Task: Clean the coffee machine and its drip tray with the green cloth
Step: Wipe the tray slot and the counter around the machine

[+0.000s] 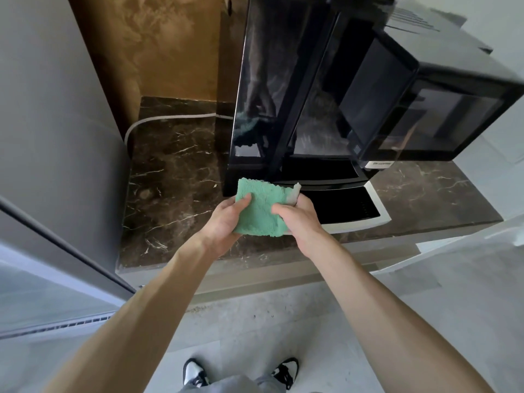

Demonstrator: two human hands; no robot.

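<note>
We hold the green cloth at mid-frame, folded to a fuzzy square, with a pale grey underside showing at its upper right corner. Our left hand grips its left edge, thumb on top; our right hand pinches the right edge. The cloth and right hand cover the left end of the drip tray, a dark grille in a silver rim at the foot of the glossy black coffee machine in the upper right. Both stand on a dark marble counter. A grey cable curves behind the machine, beside a tall grey cabinet on the left.
</note>
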